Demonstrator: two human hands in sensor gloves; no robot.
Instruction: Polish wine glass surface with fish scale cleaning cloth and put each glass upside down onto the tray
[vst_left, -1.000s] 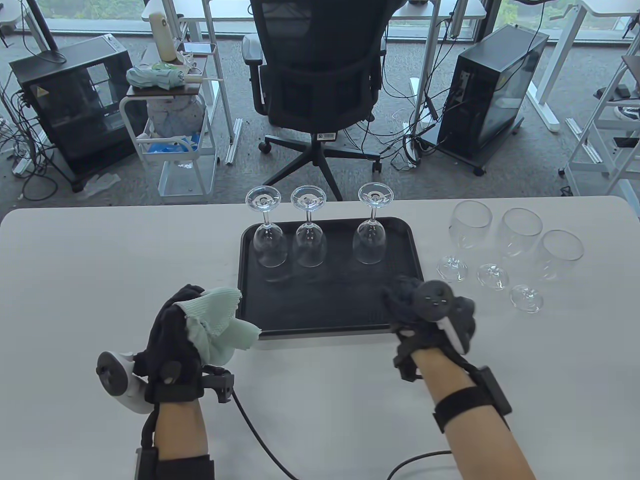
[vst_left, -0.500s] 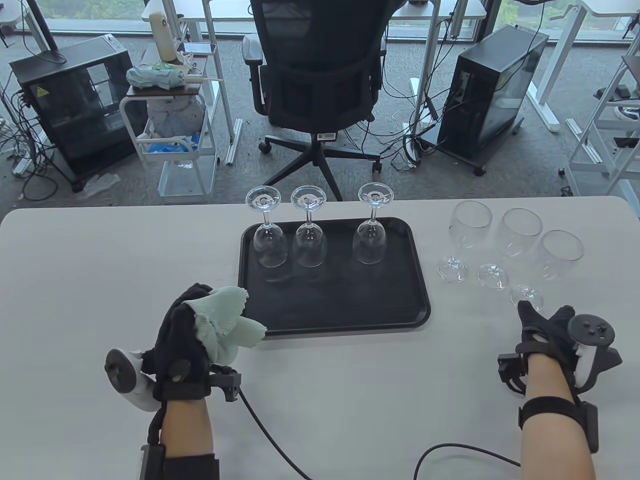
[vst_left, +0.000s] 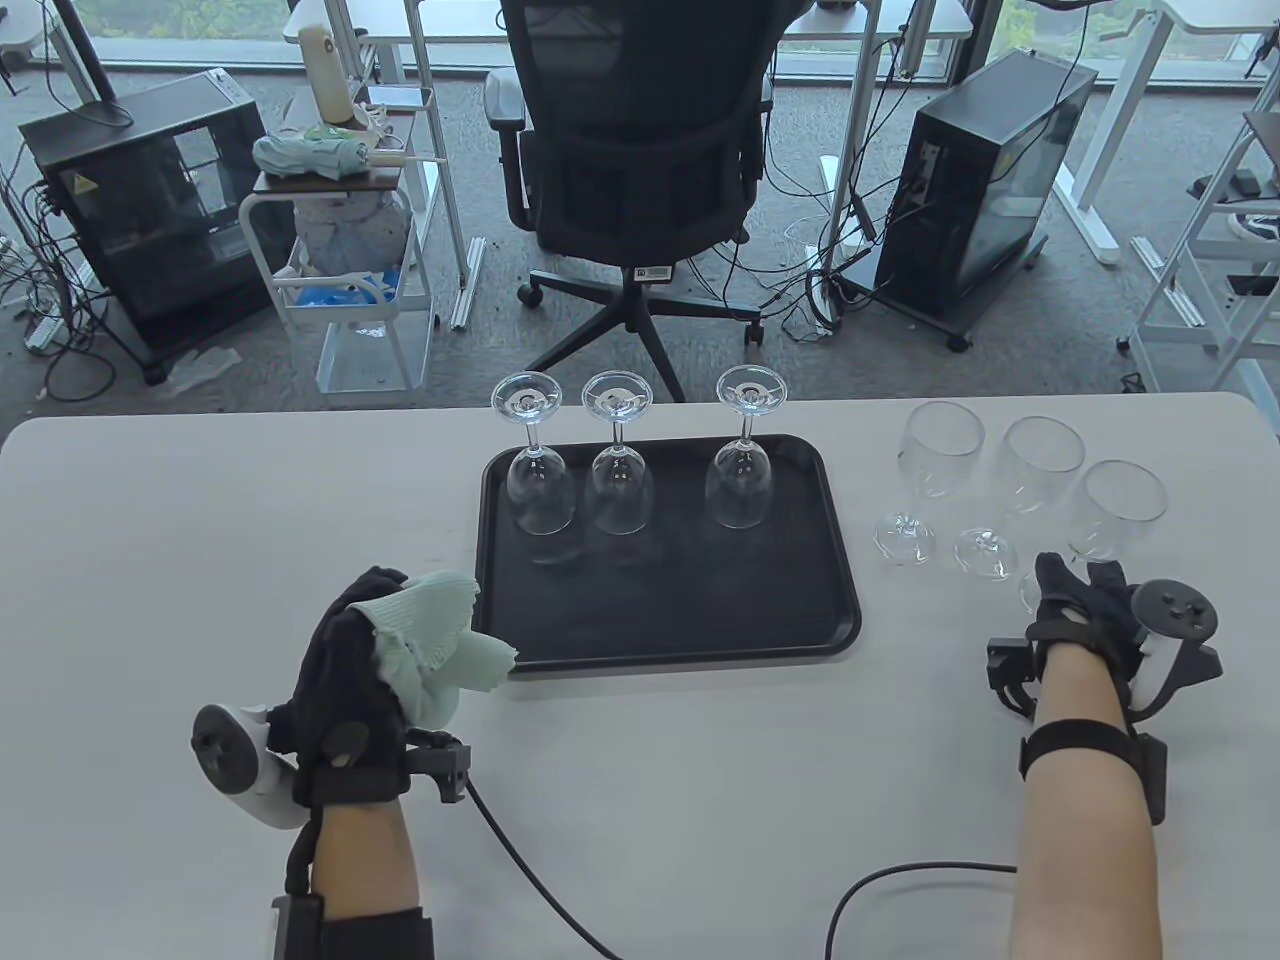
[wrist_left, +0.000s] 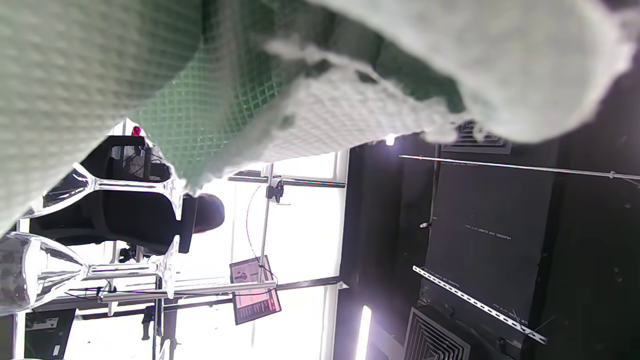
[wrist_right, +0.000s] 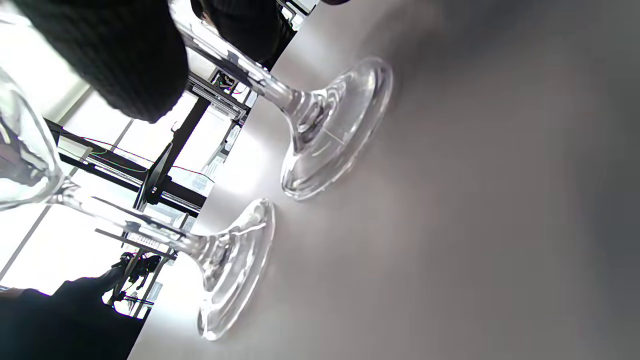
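Three wine glasses (vst_left: 620, 490) stand upside down along the far side of the black tray (vst_left: 680, 610). Three more stand upright on the table to its right; the nearest (vst_left: 1122, 505) has my right hand (vst_left: 1080, 600) at its stem, the fingers straight and reaching up on either side. In the right wrist view a gloved fingertip (wrist_right: 115, 55) hangs beside that glass's stem, above its foot (wrist_right: 335, 130). My left hand (vst_left: 350, 650) grips the bunched pale green cloth (vst_left: 430, 635) just off the tray's near left corner. The cloth (wrist_left: 150, 75) fills most of the left wrist view.
The other two upright glasses (vst_left: 940, 450) (vst_left: 1042, 462) stand close behind and to the left of my right hand. A second foot (wrist_right: 235, 265) sits near the first. Black cables (vst_left: 520, 860) run from both wrists across the near table. An office chair (vst_left: 630, 150) stands beyond the far edge.
My right hand has left the tray's near right corner, swung right, then moved forward to the stem of the nearest upright glass. The left hand with the cloth barely shifted.
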